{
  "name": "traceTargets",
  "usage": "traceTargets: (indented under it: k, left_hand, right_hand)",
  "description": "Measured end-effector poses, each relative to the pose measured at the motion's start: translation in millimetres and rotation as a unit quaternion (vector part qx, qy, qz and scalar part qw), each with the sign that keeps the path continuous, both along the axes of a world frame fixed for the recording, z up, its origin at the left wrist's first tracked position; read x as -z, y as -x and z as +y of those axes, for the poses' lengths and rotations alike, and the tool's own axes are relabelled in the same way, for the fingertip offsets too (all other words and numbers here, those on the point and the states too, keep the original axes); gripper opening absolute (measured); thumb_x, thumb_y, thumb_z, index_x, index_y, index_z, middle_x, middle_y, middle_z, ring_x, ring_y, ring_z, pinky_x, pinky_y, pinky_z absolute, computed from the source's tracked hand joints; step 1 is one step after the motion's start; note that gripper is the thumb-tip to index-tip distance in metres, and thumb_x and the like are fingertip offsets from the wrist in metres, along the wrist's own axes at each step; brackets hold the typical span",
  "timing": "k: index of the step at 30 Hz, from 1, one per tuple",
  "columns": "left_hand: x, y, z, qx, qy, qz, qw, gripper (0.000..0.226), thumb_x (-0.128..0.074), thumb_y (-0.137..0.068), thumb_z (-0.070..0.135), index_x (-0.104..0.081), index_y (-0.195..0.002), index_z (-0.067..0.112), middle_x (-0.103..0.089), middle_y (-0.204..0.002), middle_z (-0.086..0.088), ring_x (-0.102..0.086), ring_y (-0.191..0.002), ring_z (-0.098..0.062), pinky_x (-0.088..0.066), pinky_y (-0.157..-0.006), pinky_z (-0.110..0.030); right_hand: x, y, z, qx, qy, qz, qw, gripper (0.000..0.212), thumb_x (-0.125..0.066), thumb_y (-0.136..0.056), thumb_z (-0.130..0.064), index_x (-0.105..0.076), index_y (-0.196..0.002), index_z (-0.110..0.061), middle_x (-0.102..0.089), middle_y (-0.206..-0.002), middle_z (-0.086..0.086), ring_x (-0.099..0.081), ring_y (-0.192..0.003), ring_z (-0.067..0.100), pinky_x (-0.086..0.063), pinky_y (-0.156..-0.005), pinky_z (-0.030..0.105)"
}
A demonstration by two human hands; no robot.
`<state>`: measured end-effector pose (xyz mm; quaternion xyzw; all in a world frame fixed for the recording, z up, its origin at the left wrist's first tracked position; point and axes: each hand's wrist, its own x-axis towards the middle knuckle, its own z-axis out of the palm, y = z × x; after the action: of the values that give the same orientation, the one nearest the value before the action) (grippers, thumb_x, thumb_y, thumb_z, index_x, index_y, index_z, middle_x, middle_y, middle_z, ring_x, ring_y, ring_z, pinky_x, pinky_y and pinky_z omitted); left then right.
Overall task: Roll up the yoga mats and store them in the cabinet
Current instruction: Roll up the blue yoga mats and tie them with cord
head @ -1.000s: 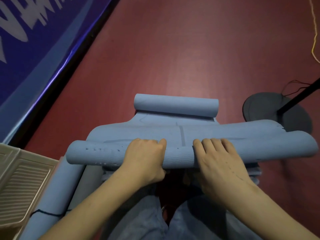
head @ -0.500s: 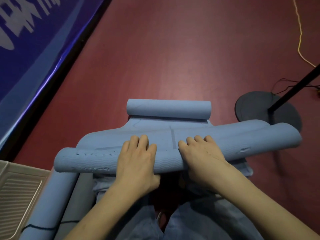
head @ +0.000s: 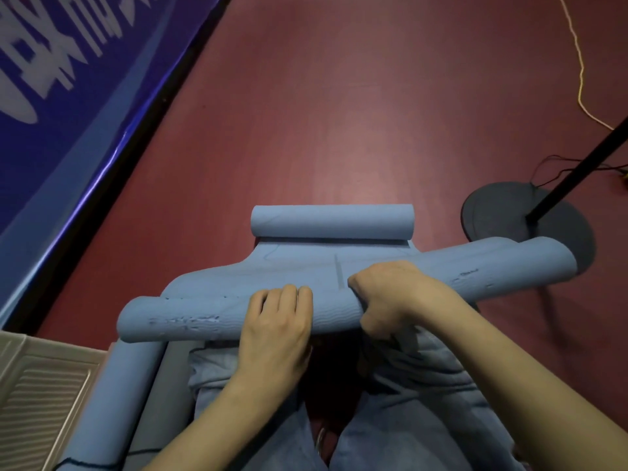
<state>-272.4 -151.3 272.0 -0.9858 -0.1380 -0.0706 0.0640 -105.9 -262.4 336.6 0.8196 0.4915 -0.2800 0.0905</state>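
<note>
Broadly, the red floor lies open ahead and to the right, bounded on the left by a blue banner whose lower edge runs diagonally. The blue yoga mat lies across the person's knees, its near roll running left to right with the right end tilted slightly away; its far end is curled into a shorter roll, parallel to the near one, on the floor beyond. Two more rolled mats lie lengthwise at lower left, beside a beige ribbed panel. A black stand base sits just beyond the roll's right end. The left hand rests on top of the roll, fingers curled over it. The right hand grips the roll, fingers wrapped round, though its thumb is seemingly tucked beneath.
</note>
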Motion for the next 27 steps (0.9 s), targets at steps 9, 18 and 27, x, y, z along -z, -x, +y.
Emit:
traceTargets:
  k: [9, 18, 27]
  left_hand:
    - [-21.1, -25.5, 21.1, 0.0, 0.006, 0.107, 0.994, 0.056, -0.085, -0.047, 0.022, -0.055, -0.094, 0.016, -0.06, -0.078, -0.005, -0.06, -0.069, -0.032, -0.038, -0.062, -0.035]
    - [-48.7, -65.4, 59.0, 0.004, 0.118, 0.257, 0.959, 0.044, -0.08, -0.067, 0.037, -0.057, -0.103, 0.024, -0.062, -0.092, 0.002, -0.051, -0.077, -0.022, -0.04, -0.064, -0.033]
    - [-44.5, -55.1, 54.4, -0.006, 0.058, 0.213, 0.975, 0.041, -0.075, -0.069, 0.037, -0.055, -0.102, 0.025, -0.064, -0.094, 0.0, -0.055, -0.08, -0.026, -0.039, -0.065, -0.034]
  right_hand:
    - [16.2, 9.1, -16.7, 0.005, -0.186, -0.112, 0.976, 0.051, -0.064, -0.063, -0.032, -0.038, -0.106, -0.024, -0.035, -0.11, -0.003, -0.037, -0.1, 0.023, -0.032, -0.081, 0.036]
    - [24.9, 0.9, -5.6, -0.003, -0.15, -0.14, 0.979, 0.071, -0.081, -0.069, -0.06, -0.044, -0.119, -0.026, -0.044, -0.117, -0.005, -0.05, -0.106, 0.023, -0.035, -0.089, 0.039]
    - [47.6, 12.9, -0.4, 0.05, -0.221, -0.236, 0.945, 0.043, -0.082, -0.054, -0.03, -0.059, -0.088, -0.019, -0.055, -0.087, 0.001, -0.055, -0.071, 0.027, -0.026, -0.071, 0.037]
